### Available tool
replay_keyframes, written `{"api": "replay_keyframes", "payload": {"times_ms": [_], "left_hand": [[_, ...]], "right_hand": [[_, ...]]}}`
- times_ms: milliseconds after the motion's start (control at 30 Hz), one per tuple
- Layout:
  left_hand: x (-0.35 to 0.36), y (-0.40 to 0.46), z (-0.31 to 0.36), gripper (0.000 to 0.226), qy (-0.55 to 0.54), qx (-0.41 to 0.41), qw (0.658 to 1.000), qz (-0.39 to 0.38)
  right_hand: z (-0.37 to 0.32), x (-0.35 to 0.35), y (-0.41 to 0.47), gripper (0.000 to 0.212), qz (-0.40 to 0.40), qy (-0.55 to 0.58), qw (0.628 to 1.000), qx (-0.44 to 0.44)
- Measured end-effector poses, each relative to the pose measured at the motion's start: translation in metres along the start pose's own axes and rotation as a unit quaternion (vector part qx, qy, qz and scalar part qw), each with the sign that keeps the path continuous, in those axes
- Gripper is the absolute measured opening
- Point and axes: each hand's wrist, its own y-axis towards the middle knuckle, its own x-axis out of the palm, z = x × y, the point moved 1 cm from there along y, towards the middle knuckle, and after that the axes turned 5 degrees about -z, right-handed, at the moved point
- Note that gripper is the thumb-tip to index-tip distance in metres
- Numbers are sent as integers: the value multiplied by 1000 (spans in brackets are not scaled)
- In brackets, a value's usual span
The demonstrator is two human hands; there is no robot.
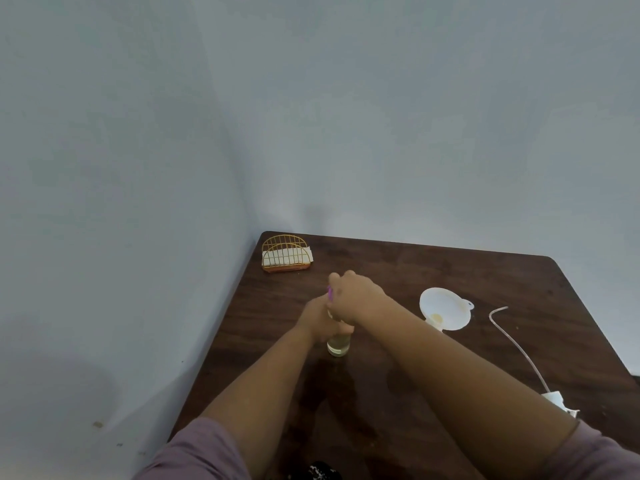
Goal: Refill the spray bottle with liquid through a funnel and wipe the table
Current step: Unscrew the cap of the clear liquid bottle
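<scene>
A clear spray bottle (338, 346) with yellowish liquid in its base stands upright on the dark wooden table (415, 375). My left hand (317, 322) grips its body from the left. My right hand (356, 296) is curled over the bottle's top, where a bit of the purple spray head (330, 293) shows. Most of the bottle is hidden by both hands. A white funnel (445, 308) lies on its side to the right of the bottle.
A gold wire holder with white napkins (285, 252) stands at the table's far left corner by the wall. A thin white tube (516, 344) runs along the right side to a small white piece (557, 401) near the edge.
</scene>
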Motion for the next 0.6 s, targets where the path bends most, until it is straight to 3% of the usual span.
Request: {"api": "replay_keyframes", "payload": {"times_ms": [133,267,333,433,600], "left_hand": [[0,-3,4,51,61,46,997,20],[1,-3,4,49,66,57,996,5],[1,-3,4,47,52,39,998,5],[3,-1,3,40,37,17,999,9],[6,2,1,39,6,-12,1000,10]], "right_hand": [[-2,-2,-1,71,-34,0,996,-78],[-4,8,-1,60,83,-9,996,10],[-1,12,0,47,80,36,995,36],[3,10,2,39,50,1,999,-4],[17,4,-2,49,19,37,995,-92]]}}
